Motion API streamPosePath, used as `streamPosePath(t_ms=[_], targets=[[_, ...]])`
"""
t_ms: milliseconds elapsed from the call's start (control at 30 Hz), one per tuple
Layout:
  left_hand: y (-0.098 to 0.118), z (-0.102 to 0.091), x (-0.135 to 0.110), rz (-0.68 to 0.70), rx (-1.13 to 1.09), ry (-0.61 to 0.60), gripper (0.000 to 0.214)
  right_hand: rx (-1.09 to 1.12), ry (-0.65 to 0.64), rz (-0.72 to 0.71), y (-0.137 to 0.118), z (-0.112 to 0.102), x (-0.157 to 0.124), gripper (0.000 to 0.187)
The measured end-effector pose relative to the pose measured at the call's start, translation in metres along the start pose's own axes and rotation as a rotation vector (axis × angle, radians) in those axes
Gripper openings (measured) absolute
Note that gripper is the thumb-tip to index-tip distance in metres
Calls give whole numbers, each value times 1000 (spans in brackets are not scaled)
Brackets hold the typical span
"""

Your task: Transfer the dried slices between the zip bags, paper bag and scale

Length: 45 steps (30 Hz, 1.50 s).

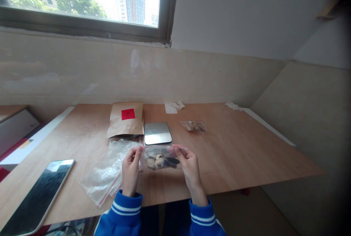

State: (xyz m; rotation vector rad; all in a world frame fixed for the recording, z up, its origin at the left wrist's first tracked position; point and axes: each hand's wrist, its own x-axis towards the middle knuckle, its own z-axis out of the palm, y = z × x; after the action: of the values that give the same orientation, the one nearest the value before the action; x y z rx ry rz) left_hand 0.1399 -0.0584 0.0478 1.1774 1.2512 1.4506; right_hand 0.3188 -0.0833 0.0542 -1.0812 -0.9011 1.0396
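Note:
Between my two hands a small clear zip bag point(161, 161) is stretched by its top corners, its red seal strip along the upper edge. Inside lie several pale, mushroom-like pieces and something dark. My left hand point(131, 170) pinches the left corner between thumb and fingers. The right corner is pinched by my right hand point(189, 166) in the same way. Just beyond the bag is a flat scale point(158, 133) with a silvery top. Clear plastic zip bags point(109, 170) lie loosely stacked beside my left hand.
A brown paper pouch point(126, 121) with a red label lies behind the plastic bags. Farther right is another filled zip bag point(194, 126). A large phone or tablet point(41, 195) rests at the table's left. Crumpled tissue point(177, 105) sits near the wall.

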Motion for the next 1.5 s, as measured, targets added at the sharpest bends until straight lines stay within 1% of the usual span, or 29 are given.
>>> streamPosePath(t_ms=[233, 367, 467, 567, 667, 800, 867, 933, 1000, 1167, 1267, 1400, 1500], targets=[[2, 3, -5, 68, 48, 79, 34, -18, -83, 23, 9, -11, 2, 34], [-2, 7, -6, 96, 37, 111, 34, -58, -98, 40, 11, -17, 3, 39], [-7, 6, -7, 77, 40, 76, 34, -58, -151, 70, 7, -22, 1, 46], [-11, 2, -6, 49, 74, 44, 37, -68, -249, 92, 1, -27, -2, 52], [-12, 0, -5, 53, 81, 40, 43, -105, -280, 90, -1, -31, -3, 55], [-13, 1, -4, 59, 11, -5, 42, -170, -243, 15, 4, -33, 1, 52], [-15, 1, -4, 27, -48, 15, 42, -203, -213, -23, 7, -34, 2, 50], [-18, 1, -3, -18, -98, 61, 39, -232, -181, -54, 10, -34, 4, 47], [-18, -1, -3, -50, -115, 89, 37, -259, -148, -83, 12, -35, 5, 45], [-9, -2, -5, -21, -74, 86, 33, -323, -58, -146, 14, -38, 7, 43], [-4, -3, -6, 12, -40, 72, 31, -320, -31, -149, 11, -37, 6, 41], [-3, -10, -5, 56, 47, 0, 29, -257, -12, -115, 7, -37, 4, 36], [-5, -15, -3, 72, 110, -40, 27, -231, 8, -117, 8, -38, 4, 33]])
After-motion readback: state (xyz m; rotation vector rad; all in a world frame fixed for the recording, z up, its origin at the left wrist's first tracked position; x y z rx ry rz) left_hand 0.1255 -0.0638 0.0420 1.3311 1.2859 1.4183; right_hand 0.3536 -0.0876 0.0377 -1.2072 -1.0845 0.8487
